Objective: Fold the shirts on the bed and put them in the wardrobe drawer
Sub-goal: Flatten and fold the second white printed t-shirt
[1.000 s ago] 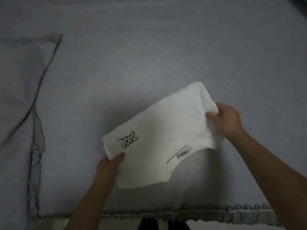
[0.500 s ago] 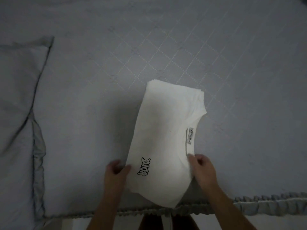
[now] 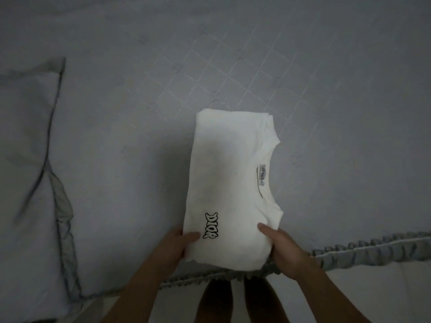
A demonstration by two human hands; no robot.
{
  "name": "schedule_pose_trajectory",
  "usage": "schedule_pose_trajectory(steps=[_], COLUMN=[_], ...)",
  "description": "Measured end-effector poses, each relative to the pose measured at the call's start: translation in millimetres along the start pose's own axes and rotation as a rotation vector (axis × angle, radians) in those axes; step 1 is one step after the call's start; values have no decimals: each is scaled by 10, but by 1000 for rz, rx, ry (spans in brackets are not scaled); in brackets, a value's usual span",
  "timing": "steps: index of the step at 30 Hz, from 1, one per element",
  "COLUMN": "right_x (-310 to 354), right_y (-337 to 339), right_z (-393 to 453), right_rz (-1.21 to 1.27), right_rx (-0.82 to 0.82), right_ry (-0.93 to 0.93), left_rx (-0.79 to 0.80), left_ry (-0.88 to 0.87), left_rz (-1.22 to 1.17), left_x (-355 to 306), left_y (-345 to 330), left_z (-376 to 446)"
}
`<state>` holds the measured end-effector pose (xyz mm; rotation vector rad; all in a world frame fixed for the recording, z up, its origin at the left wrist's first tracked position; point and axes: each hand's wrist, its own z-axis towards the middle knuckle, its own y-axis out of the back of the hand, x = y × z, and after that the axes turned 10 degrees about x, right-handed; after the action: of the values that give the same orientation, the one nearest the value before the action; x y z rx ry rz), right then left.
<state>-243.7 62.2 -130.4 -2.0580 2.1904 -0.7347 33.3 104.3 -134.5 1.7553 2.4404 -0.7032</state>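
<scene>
Right at the near edge of the bed (image 3: 233,54), a folded white shirt (image 3: 228,173) lies lengthwise, its far end reaching toward the middle of the quilted cover and its near end overhanging the ruffled trim (image 3: 373,249) that runs along that edge. The left hand (image 3: 172,247) holds the shirt's near left corner, thumb lying on top of the cloth just beside the print, the other fingers hidden beneath. The right hand (image 3: 286,250) grips the near right corner in the same way, thumb on top and fingers curled under the fabric. Between the two thumbs, closer to the left one, a black-outlined logo (image 3: 211,226) reads "DIOR" in bubbly letters, turned sideways so it runs along the shirt's length. The neckline opens toward the right side of the fold, and inside it sits a small pale label (image 3: 263,174) with dark writing too small to read in full; a "D" can be made out. Several layers of cloth show stacked at the far right corner of the fold. A grey pillow (image 3: 25,159) with a piped border lies along the left edge of the bed, well apart from the shirt. The light is dim.
</scene>
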Motion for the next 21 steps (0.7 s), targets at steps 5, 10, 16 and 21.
schedule_pose_trajectory(steps=[5, 10, 16, 21], right_x=[-226, -137, 350, 1296], right_y=[37, -38, -218, -316], right_z=[-128, -382, -912, -821], right_rz=[-89, -139, -250, -34], right_rx=[-49, -150, -169, -174], right_ry=[-95, 13, -62, -62], left_rx=[-111, -343, -85, 88], left_ry=[39, 85, 128, 85], left_rz=[43, 439, 572, 409], left_x=[183, 48, -500, -1288], left_y=[-41, -170, -381, -506], left_z=[-27, -247, -830, -698])
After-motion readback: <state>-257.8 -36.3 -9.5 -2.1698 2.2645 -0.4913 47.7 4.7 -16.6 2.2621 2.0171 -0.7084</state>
